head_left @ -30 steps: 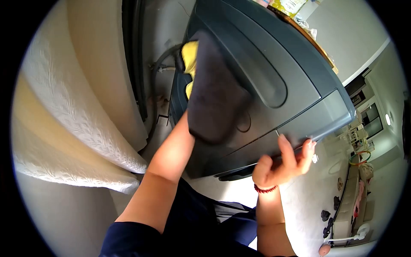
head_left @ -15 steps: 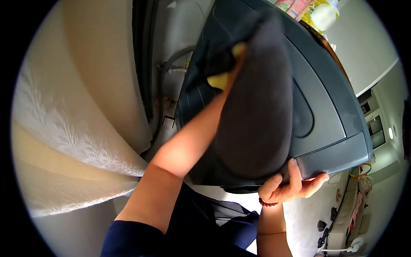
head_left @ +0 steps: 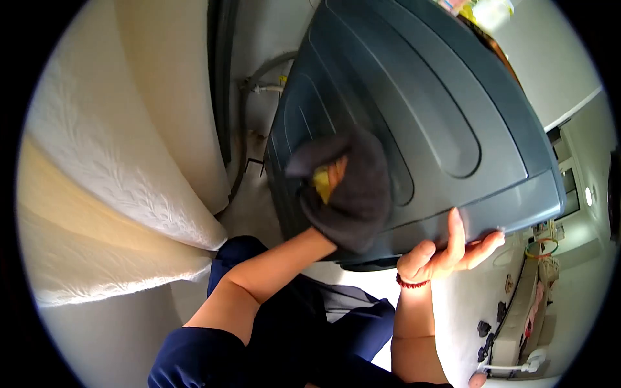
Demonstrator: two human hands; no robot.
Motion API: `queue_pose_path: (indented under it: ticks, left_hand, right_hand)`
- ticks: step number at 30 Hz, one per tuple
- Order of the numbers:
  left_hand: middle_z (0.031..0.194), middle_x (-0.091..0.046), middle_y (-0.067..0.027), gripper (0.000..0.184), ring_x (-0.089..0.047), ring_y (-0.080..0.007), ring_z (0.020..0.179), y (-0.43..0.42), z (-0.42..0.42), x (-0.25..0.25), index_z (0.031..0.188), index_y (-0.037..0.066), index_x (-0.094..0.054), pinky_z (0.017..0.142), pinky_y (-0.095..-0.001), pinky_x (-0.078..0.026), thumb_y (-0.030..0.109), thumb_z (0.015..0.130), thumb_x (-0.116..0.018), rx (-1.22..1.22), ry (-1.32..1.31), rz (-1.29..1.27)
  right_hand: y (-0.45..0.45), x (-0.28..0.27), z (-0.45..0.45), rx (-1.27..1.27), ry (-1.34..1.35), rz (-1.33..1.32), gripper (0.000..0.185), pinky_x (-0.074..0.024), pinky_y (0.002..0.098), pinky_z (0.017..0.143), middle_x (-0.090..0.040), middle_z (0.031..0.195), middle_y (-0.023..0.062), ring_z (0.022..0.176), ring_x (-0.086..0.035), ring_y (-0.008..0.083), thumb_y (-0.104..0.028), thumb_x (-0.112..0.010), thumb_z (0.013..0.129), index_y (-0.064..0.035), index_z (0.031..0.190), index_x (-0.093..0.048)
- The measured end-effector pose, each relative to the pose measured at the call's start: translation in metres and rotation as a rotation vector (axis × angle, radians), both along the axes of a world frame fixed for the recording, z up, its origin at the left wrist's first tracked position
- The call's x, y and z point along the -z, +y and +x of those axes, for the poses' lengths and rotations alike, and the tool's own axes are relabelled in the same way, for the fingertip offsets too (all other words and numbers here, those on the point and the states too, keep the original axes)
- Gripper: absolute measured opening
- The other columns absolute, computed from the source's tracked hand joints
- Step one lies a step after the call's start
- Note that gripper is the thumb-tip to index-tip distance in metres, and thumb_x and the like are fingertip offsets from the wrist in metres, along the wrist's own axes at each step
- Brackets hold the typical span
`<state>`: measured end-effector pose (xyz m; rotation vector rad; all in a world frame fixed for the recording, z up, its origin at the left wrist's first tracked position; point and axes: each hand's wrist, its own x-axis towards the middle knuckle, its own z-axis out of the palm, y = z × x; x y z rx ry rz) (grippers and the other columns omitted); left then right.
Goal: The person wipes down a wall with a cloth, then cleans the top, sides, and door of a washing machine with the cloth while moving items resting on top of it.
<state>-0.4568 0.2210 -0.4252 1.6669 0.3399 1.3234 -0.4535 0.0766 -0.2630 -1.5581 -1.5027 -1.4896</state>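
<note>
A dark grey cloth (head_left: 363, 194) is bunched around my left hand (head_left: 335, 173), against the lower part of a dark grey ribbed appliance panel (head_left: 414, 84). The hand's fingers are curled on the cloth, mostly hidden by it, and a small yellow patch (head_left: 322, 184) shows beside them. My right hand (head_left: 449, 253), with a red bead bracelet at the wrist, rests at the appliance's near corner. Its fingers are spread and it holds nothing.
Cream curtains (head_left: 129, 142) hang at the left. Behind the appliance, a grey hose (head_left: 244, 123) runs along the wall. Bottles and packs (head_left: 488, 11) sit at the top right. Farther right are a sofa (head_left: 517, 323), shoes (head_left: 484, 328) and a hoop (head_left: 541, 247).
My left hand has swept the cloth up across the panel, then back down toward me, and the cloth is now more bunched. My right hand stays near the appliance's corner.
</note>
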Motion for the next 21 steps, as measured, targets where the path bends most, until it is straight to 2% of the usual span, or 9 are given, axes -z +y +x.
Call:
queue_pose_path:
  ticks: [2, 5, 9, 12, 15, 18, 21]
  left_hand:
    - [0.154, -0.032, -0.0111, 0.056, -0.030, -0.0180, 0.141, -0.029, -0.011, -0.006, 0.151, 0.002, -0.026, 0.119, -0.0318, -0.021, 0.031, 0.105, -0.036, 0.065, -0.024, 0.055]
    - [0.153, -0.033, -0.0113, 0.055, -0.031, -0.0183, 0.141, -0.029, -0.012, -0.026, 0.151, 0.002, -0.027, 0.118, -0.0318, -0.022, 0.031, 0.105, -0.036, 0.059, -0.044, 0.171]
    - [0.152, -0.034, -0.0115, 0.055, -0.032, -0.0186, 0.140, 0.019, 0.009, -0.063, 0.151, 0.001, -0.027, 0.118, -0.0319, -0.022, 0.030, 0.105, -0.037, -0.075, -0.022, 0.262]
    - [0.152, -0.034, -0.0116, 0.055, -0.032, -0.0188, 0.140, 0.057, 0.027, -0.064, 0.150, 0.001, -0.028, 0.117, -0.0320, -0.023, 0.030, 0.105, -0.037, -0.143, 0.036, 0.221]
    - [0.151, -0.035, -0.0118, 0.054, -0.033, -0.0190, 0.139, 0.060, 0.025, -0.032, 0.150, 0.001, -0.028, 0.117, -0.0320, -0.023, 0.029, 0.105, -0.037, -0.147, 0.077, 0.133]
    - [0.151, -0.035, -0.0119, 0.054, -0.034, -0.0193, 0.139, 0.012, 0.008, -0.006, 0.150, 0.001, -0.029, 0.117, -0.0321, -0.024, 0.029, 0.104, -0.038, -0.024, 0.017, 0.101]
    - [0.150, -0.036, -0.0120, 0.054, -0.034, -0.0195, 0.138, -0.007, -0.003, -0.008, 0.149, 0.000, -0.029, 0.116, -0.0321, -0.025, 0.028, 0.104, -0.038, 0.086, -0.039, 0.146]
  right_hand:
    - [-0.002, 0.000, 0.005, -0.068, 0.031, -0.017, 0.070, -0.0112, 0.0507, 0.121, -0.008, 0.161, 0.0242, 0.151, -0.008, 0.0369, -0.051, -0.030, 0.102, 0.0062, 0.136, -0.052]
    - [-0.008, 0.011, 0.007, -0.160, 0.209, 0.000, 0.093, -0.0078, 0.0566, 0.119, -0.001, 0.162, 0.0260, 0.149, -0.008, 0.0441, -0.076, -0.019, 0.093, -0.0040, 0.145, -0.047]
    - [-0.017, 0.012, 0.009, -0.226, 0.211, -0.104, 0.096, 0.0033, 0.0595, 0.117, -0.001, 0.161, 0.0288, 0.149, 0.002, 0.0472, -0.078, -0.020, 0.092, -0.0010, 0.142, -0.049]
    - [-0.008, 0.018, 0.005, -0.145, 0.208, -0.001, 0.091, 0.0039, 0.0588, 0.117, -0.002, 0.161, 0.0299, 0.149, 0.002, 0.0467, -0.074, -0.025, 0.094, 0.0003, 0.136, -0.056]
    - [-0.004, 0.021, 0.006, -0.154, 0.192, 0.022, 0.083, 0.0011, 0.0582, 0.118, -0.003, 0.160, 0.0303, 0.149, 0.000, 0.0460, -0.066, -0.031, 0.097, 0.0039, 0.134, -0.056]
    - [0.000, 0.008, 0.002, -0.065, 0.070, -0.007, 0.080, -0.0126, 0.0513, 0.121, -0.004, 0.162, 0.0255, 0.150, -0.011, 0.0404, -0.054, -0.018, 0.104, 0.0145, 0.137, -0.045]
    - [0.007, 0.011, 0.004, -0.102, 0.066, 0.045, 0.074, -0.0168, 0.0512, 0.121, -0.008, 0.160, 0.0282, 0.149, -0.011, 0.0409, -0.046, -0.018, 0.106, 0.0150, 0.137, -0.044]
